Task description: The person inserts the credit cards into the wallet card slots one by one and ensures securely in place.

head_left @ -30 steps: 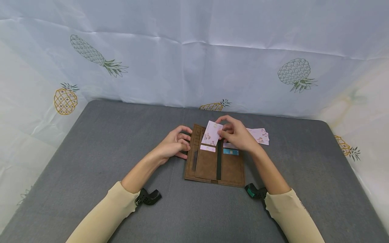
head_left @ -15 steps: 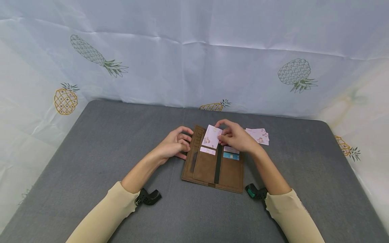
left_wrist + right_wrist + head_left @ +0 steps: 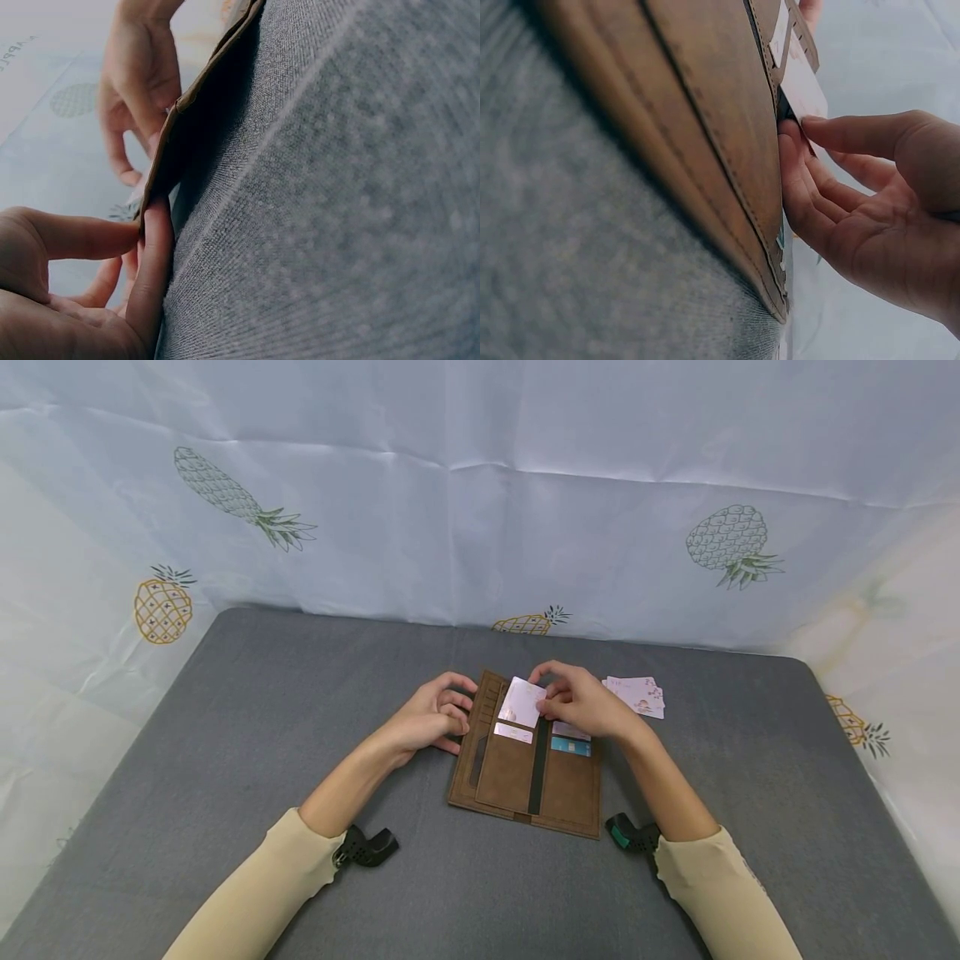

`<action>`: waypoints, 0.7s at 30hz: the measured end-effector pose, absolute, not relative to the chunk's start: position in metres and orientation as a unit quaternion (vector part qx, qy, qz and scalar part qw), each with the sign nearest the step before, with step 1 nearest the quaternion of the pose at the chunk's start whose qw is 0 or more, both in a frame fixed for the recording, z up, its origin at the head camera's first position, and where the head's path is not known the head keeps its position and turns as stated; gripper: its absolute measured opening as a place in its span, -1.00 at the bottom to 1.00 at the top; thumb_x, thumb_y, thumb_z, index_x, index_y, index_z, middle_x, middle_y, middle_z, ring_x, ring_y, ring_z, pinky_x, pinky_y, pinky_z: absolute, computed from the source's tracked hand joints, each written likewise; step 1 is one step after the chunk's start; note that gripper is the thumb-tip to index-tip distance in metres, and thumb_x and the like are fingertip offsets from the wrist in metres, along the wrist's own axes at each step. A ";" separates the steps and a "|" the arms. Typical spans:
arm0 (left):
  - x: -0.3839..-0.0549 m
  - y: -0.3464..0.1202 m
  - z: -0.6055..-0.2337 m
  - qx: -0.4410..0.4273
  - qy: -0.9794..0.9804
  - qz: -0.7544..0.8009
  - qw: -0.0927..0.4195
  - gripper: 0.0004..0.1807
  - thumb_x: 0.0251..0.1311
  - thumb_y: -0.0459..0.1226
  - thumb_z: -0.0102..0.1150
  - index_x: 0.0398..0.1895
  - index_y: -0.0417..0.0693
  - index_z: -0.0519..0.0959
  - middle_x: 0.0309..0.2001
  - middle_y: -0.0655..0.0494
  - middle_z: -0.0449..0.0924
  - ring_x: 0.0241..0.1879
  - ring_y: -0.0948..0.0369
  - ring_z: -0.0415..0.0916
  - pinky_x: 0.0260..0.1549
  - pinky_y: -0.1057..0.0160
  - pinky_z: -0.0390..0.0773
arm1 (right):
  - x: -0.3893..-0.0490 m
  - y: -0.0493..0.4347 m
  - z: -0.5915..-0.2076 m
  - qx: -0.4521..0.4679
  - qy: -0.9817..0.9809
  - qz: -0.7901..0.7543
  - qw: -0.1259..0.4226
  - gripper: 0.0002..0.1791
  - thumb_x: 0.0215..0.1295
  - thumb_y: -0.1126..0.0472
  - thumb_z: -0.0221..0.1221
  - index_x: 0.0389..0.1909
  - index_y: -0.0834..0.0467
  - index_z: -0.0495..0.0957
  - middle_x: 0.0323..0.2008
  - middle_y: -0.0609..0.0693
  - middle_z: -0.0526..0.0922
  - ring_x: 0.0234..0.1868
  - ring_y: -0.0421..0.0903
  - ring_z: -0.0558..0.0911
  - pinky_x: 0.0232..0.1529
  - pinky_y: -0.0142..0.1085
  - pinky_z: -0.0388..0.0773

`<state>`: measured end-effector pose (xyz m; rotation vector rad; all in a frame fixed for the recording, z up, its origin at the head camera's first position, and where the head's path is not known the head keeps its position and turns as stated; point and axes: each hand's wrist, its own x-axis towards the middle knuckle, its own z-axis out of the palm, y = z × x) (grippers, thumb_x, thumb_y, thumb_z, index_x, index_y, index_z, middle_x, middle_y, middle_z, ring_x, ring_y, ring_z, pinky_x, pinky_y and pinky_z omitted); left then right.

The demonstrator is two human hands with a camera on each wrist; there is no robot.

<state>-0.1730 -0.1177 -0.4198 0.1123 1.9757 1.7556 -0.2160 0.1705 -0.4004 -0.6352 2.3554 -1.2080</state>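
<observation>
I see the grey worktop spreading wide on both sides of the brown wallet, which lies open near the far edge. Its left edge tilts up off the worktop, pinched by the left hand; the right hand, near some loose cards, pinches a pink card at the wallet's upper part.

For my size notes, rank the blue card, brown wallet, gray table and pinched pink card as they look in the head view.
Gray table
Brown wallet
Pinched pink card
Blue card, only a strip showing
</observation>
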 end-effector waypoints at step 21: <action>-0.172 -0.116 -0.419 0.038 0.724 0.644 0.245 -0.35 0.29 -0.60 0.01 0.43 -0.05 0.36 0.06 -0.02 0.45 -0.19 0.15 0.55 -0.43 0.18 0.73 | -0.212 0.168 -0.403 -0.275 0.847 -0.409 0.198 -0.73 0.47 0.37 0.33 0.13 0.23 0.65 -0.13 0.18 0.69 -0.19 -0.07 0.71 -0.14 -0.30 0.66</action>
